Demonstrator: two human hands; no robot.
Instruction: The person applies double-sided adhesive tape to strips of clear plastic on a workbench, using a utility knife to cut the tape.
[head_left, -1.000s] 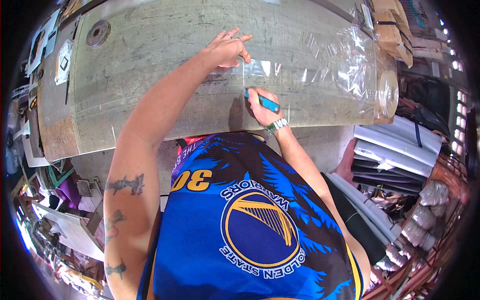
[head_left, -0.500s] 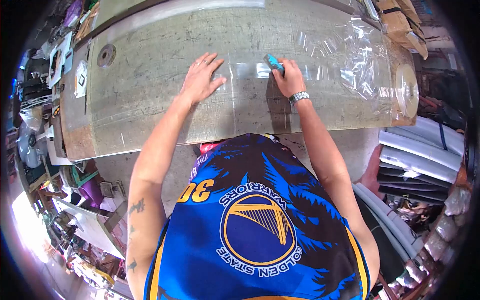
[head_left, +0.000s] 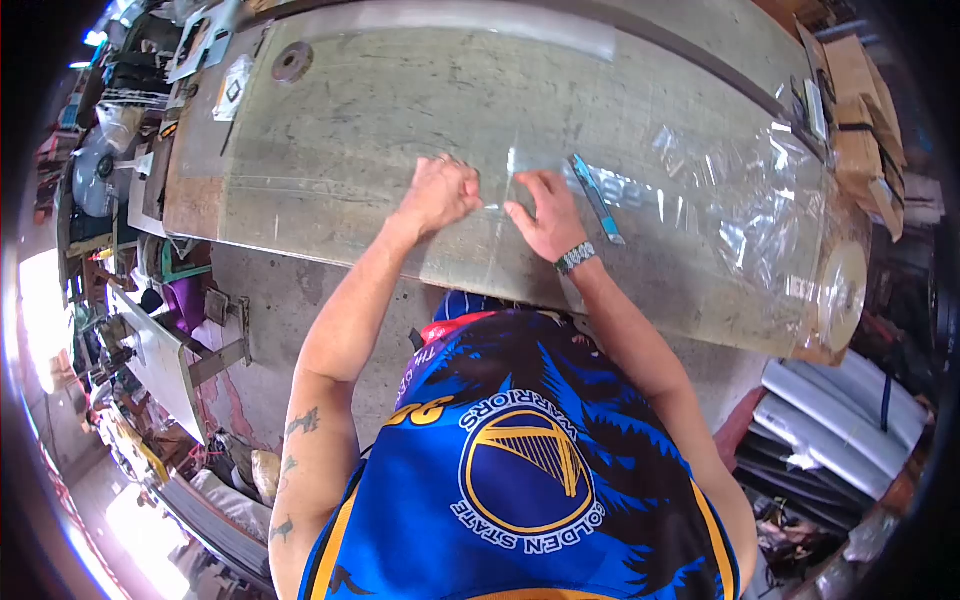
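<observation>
My left hand (head_left: pixel 445 195) is closed above the worktable, its fingers curled on the edge of a thin clear plastic sheet (head_left: pixel 512 160); the exact grip is hard to see. To its right, my right hand (head_left: pixel 548 215) has its thumb and forefinger apart at the sheet's edge, the other fingers bent and slightly blurred. A teal and black utility knife (head_left: pixel 598 200) lies on the table just right of my right hand, touched by neither hand.
Crumpled clear plastic scraps (head_left: pixel 760 210) lie on the right of the worktable (head_left: pixel 360 130). A tape roll (head_left: pixel 845 285) sits at its right end and a round disc (head_left: pixel 292 62) at the far left. Cardboard (head_left: pixel 865 130) stands back right; rolled sheets (head_left: pixel 840 420) are stacked below.
My right hand has let go of the knife, which now lies on the table, and has moved left. My left hand, flat before, has closed and come nearer to it. The view has shifted.
</observation>
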